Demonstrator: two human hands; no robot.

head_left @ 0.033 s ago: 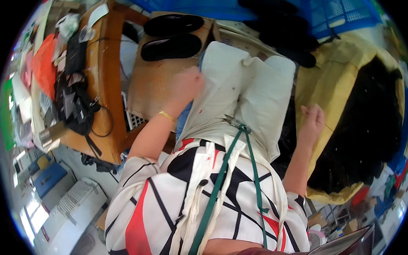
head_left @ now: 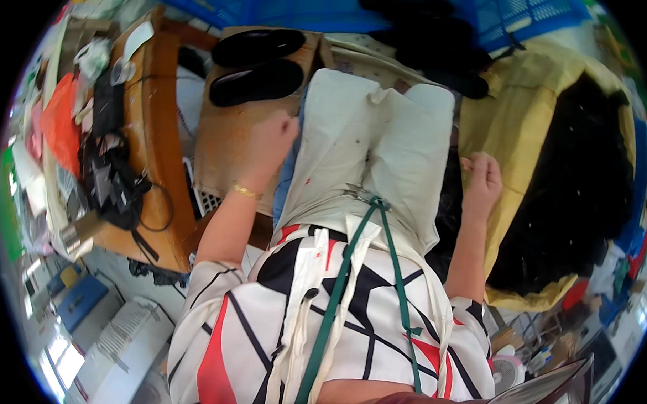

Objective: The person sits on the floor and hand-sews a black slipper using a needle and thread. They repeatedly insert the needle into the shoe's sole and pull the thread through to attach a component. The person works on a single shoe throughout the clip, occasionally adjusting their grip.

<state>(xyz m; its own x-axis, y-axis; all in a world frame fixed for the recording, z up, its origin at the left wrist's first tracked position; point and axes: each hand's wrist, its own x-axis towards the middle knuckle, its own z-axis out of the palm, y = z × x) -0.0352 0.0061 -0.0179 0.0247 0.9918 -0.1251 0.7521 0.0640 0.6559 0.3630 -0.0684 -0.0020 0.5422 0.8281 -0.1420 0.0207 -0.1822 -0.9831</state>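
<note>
Closed left hand (head_left: 273,136) presses the cream cloth (head_left: 368,140) edge on the cardboard box (head_left: 225,145); right hand (head_left: 482,180), fingers curled, grips yellow fabric (head_left: 526,88). Step likely spreading. Next needs an even pull.

Camera place: one view only, worn on the person's head, the left one of a pair.
Facing: it looks steeply down along the person's own body, so the patterned shirt (head_left: 328,323) fills the lower middle of the frame.
Nearness: very close to the chest; the left hand (head_left: 275,136) and the right hand (head_left: 483,178) lie farther out, near the centre of the frame.
Lens: wide fisheye, a round picture with black corners; the wooden table (head_left: 157,144) at the upper left bends with the rim.
Far edge: the blue crate (head_left: 516,10) at the top right.
Shared part: no second view to compare.
</note>
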